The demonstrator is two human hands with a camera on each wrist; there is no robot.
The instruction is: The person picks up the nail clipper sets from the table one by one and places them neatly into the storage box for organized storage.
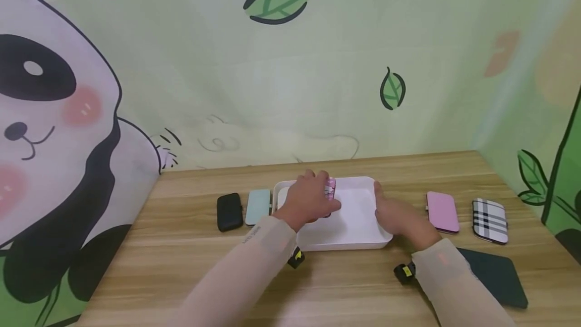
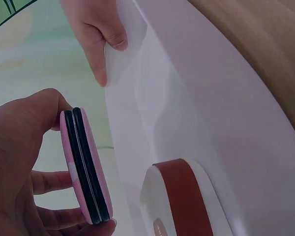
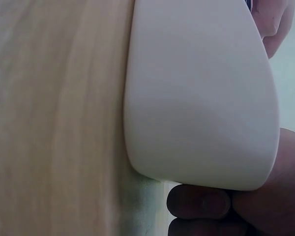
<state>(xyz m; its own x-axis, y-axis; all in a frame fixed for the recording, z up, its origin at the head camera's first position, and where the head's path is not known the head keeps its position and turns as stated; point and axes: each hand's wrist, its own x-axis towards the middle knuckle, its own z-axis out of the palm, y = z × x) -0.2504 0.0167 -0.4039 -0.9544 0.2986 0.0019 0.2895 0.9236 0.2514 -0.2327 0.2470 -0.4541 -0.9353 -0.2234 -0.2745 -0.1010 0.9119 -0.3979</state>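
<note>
Fingers of the left hand (image 1: 307, 200) clamp a pink-trimmed case (image 2: 86, 167), thumb at one end and fingertips at the other, with its dark zipped edge between them. This case sits over the left half of the white tray (image 1: 358, 212), and it seems lifted off the tray's floor, though how high is hard to judge. Its long axis runs roughly from the tray's near side to its far side, across the tray's length. Just left of it, inside the tray's left end, lies a white case with a brown band (image 2: 184, 196); to its right, the tray's floor is bare.

At the tray's right end, the right hand (image 1: 400, 215) pinches the rim, its fingers closed on the wall, well apart from the pink-trimmed case. The left hand is thus the nearer one, and setting the case down likely turns on the gap between it and the brown-banded case.
</note>
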